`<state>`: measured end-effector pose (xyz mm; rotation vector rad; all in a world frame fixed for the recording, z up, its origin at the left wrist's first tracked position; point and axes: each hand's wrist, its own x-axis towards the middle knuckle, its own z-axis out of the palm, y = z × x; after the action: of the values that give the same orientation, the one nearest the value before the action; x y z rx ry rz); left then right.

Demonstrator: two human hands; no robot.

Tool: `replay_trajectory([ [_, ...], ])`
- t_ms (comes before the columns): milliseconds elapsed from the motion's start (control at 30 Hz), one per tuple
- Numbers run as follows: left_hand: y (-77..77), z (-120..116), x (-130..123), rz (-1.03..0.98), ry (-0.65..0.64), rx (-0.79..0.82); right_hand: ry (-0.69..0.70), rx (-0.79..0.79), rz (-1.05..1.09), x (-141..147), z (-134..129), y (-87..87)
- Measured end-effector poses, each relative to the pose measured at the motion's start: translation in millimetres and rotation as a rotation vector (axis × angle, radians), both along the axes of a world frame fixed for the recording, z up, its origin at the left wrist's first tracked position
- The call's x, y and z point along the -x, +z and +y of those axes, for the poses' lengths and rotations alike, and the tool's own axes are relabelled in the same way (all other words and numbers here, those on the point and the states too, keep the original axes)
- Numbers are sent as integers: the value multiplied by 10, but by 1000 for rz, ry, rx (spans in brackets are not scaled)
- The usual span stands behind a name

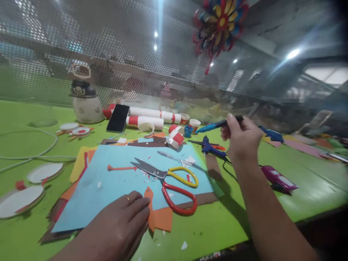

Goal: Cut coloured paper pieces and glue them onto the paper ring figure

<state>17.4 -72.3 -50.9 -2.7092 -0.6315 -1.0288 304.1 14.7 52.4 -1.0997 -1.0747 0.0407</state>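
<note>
My left hand (119,224) lies low on the blue paper (100,188), its fingers together against a narrow orange paper cutout (149,208). Whether the fingertips pinch the cutout or only press on it is hard to see. Raised at the right, my right hand (241,137) grips a black-handled brush (214,126) with a blue front part, pointing left toward a small blue pot (188,131). Scissors (163,174) with one yellow and one red handle rest spread on the blue paper, beside a thin orange strip (122,168).
Behind the paper are a phone (118,118), white-and-red paper rolls (146,121) and a white jar (87,107). A blue glue gun (209,146) and a purple tool (278,178) lie at the right. White discs (21,201) and a pale cable (51,145) are at the left.
</note>
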Motion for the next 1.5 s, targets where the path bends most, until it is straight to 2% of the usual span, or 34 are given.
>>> replay_trajectory([
  [133, -4, -7, 24, 14, 4, -7, -92, 145, -8, -307, 360, -13],
  [267, 33, -29, 19, 14, -3, 38, -121, 343, -50, -432, 721, -65],
  [533, 36, -7, 8, 13, 9, 95, -169, 612, -236, -324, 1298, -126],
  [633, 34, 1, 10, 8, 7, 76, -194, 681, -313, -252, 1414, -206],
  [733, 65, -7, 15, 32, -10, 108, -213, 745, -387, -238, 1411, -277],
  [900, 93, -8, 47, 138, -39, 185, -254, 738, -480, -255, 1090, -289],
  [967, 89, 1, 61, 164, -49, 203, -237, 682, -504, -165, 853, -289],
  [1033, 93, 6, 72, 180, -40, 242, -155, 634, -532, 18, 527, -309],
  [1067, 100, 7, 77, 188, -32, 270, -64, 600, -556, 136, 333, -329],
  [1167, 138, 4, 89, 200, -10, 349, 520, 406, -810, 505, -285, -419],
  [1233, 164, 0, 98, 202, -5, 391, 757, 363, -1027, 697, -629, -497],
  [1267, 174, -2, 103, 202, -4, 412, 805, 397, -1104, 767, -761, -537],
  [1367, 188, -3, 120, 194, 9, 480, 804, 470, -1269, 900, -985, -649],
  [1500, 163, 19, 149, 171, 76, 556, 746, 491, -1307, 971, -1050, -726],
])
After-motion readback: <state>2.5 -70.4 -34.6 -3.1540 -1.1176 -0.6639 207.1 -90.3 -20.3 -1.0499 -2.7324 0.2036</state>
